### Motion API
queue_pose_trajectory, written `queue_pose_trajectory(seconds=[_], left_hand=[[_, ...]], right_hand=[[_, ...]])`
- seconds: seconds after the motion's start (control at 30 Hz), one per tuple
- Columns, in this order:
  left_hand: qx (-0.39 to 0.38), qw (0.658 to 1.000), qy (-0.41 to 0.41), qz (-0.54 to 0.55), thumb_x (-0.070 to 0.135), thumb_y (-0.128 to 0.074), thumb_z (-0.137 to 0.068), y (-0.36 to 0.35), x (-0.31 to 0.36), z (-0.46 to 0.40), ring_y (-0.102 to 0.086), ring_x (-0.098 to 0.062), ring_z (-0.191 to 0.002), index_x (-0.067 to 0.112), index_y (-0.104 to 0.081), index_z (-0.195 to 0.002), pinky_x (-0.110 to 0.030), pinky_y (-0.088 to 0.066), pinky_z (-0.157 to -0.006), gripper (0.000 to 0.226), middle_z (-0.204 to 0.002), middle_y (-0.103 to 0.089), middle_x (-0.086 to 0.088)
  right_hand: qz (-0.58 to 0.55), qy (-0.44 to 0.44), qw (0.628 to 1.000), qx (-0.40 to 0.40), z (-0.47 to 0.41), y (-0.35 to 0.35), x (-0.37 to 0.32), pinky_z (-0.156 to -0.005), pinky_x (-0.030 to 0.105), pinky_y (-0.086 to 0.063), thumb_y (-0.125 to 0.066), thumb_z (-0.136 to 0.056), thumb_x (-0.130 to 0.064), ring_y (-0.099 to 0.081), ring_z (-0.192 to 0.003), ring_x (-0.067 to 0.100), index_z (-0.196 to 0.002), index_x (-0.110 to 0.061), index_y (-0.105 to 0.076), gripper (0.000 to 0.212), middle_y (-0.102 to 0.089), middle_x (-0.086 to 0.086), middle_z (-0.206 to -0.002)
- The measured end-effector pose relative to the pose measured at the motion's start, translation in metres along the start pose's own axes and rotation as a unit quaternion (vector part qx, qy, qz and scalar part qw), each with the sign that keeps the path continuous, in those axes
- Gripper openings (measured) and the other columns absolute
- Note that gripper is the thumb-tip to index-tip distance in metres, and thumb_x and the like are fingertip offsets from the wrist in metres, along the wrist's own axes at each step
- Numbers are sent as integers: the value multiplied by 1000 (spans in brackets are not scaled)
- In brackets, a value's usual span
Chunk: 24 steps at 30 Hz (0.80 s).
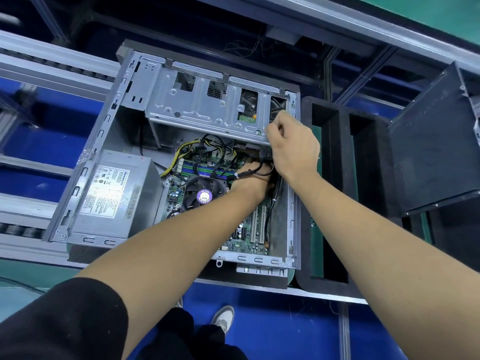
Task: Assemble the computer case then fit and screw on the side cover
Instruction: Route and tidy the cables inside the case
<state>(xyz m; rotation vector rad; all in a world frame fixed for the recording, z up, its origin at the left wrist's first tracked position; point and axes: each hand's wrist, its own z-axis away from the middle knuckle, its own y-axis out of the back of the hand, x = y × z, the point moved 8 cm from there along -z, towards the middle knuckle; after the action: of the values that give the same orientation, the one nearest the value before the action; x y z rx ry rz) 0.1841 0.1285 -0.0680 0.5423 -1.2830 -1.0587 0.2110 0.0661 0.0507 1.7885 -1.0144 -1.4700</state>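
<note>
Head view, one frame.

Item 1: computer case (85, 183), centre-left of frame, lying on its side on the bench (272, 285), open face up. I see the power supply (114, 193) at lower left inside it, the CPU fan (204, 194) mid-case and the drive cage (207, 107) across the top.

Item 2: left hand (253, 178), centre of frame, reaching under the drive cage among the black cables (249, 174). Its fingers are hidden; I cannot tell whether it grips anything.

Item 3: right hand (292, 144), just right of centre, fingers curled and pinching at the cage's lower right corner. What it pinches is too small to name.

Item 4: dark panel (431, 152), right edge of frame, leaning well apart from the case; I judge it the side cover.

Step in hand, by my reading: internal cabling or cage fixing, cover not yet fitted. The next move calls for clearing cables below the rim before the cover slides on.
</note>
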Motion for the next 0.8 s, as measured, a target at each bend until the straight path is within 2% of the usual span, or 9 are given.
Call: queue_pose_trajectory(seconds=[0.1,0.17,0.23,0.3,0.43,0.5,0.6,0.7,0.8], left_hand=[[-25,999,-3,30,29,-68,-94,-3,-4,-4,-62,-37,-107,7,-61,-122,-36,-47,-83,37,-120,-65,-19],[-27,999,-11,24,32,-65,-97,-4,-5,-5,-57,-38,-114,8,-58,-129,-37,-47,-92,41,-128,-61,-19],[-11,998,-32,-52,37,-53,-102,-4,-1,-2,-44,-40,-129,11,-46,-142,-41,-38,-106,49,-146,-46,-20],[3,994,-43,-105,37,-42,-104,-4,4,1,-34,-42,-134,13,-37,-149,-44,-30,-109,52,-152,-35,-20],[-61,981,-42,-177,23,-40,-100,-13,13,2,-23,-44,-144,7,-28,-154,-51,-22,-119,58,-159,-25,-23],[-77,983,-3,-164,17,-50,-95,-13,14,3,-33,-43,-141,5,-35,-150,-49,-32,-114,58,-154,-34,-23],[-73,989,71,-110,15,-58,-91,-12,14,3,-51,-35,-130,10,-51,-139,-41,-47,-98,48,-141,-53,-15],[-86,987,100,-90,18,-58,-93,-15,14,-1,-54,-31,-128,16,-55,-135,-37,-48,-96,42,-138,-57,-9],[-114,985,81,-100,21,-56,-95,-20,15,-4,-55,-30,-127,18,-56,-132,-36,-48,-96,38,-137,-57,-7]], right_hand=[[2,3,1000,1,0,0,-1,-53,31,-28,-44,-91,-33,-51,-64,18,-74,-17,-49,24,-55,-2,-65],[6,4,1000,0,-1,0,0,-53,31,-28,-44,-91,-34,-53,-65,20,-75,-17,-49,25,-56,-1,-66],[6,3,1000,-1,-1,0,0,-53,31,-29,-43,-91,-34,-54,-66,21,-75,-16,-49,25,-57,0,-66],[3,0,1000,0,-1,0,1,-54,31,-30,-43,-90,-34,-54,-66,21,-76,-15,-50,25,-56,0,-66],[-1,0,1000,2,-1,1,0,-53,31,-27,-41,-88,-36,-51,-64,18,-75,-16,-51,26,-53,-2,-63],[-2,1,1000,3,-1,0,1,-53,31,-27,-40,-88,-36,-49,-62,17,-75,-16,-50,26,-53,-2,-63],[4,2,1000,3,-1,-1,1,-52,31,-26,-40,-88,-36,-49,-62,18,-75,-16,-50,26,-53,-2,-63],[9,0,1000,-1,-2,-1,1,-52,30,-26,-40,-88,-35,-50,-62,20,-75,-16,-49,24,-53,-1,-64],[12,0,1000,-4,-1,-2,1,-53,31,-27,-41,-89,-34,-52,-64,23,-76,-16,-50,24,-56,0,-65]])
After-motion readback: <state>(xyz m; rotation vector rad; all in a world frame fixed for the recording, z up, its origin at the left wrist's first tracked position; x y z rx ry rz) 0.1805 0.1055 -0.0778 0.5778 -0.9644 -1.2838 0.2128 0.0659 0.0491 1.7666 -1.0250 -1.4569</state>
